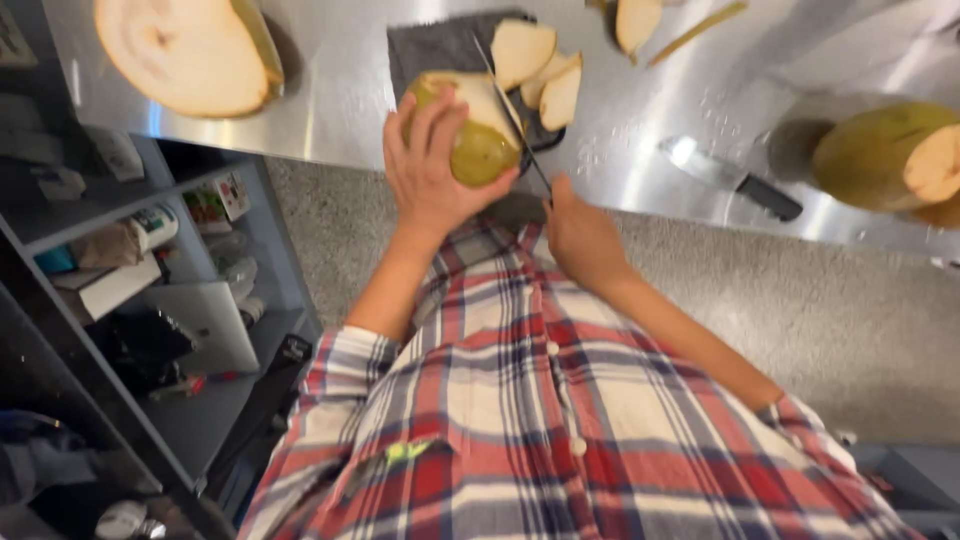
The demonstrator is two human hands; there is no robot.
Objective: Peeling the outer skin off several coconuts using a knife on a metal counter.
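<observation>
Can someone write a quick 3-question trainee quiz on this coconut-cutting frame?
1. True or false: the left hand grips the green coconut on the dark cloth.
2. What does the right hand hold? A) a spoon B) a thin-bladed knife C) nothing
3. Fill in: a second knife with a black handle lies on the steel counter, between the cloth and the ____ coconut at the right edge.

Key
1. True; the fingers wrap its near side.
2. B; the blade runs across the cut top of the coconut.
3. Green, partly trimmed to white.
</observation>
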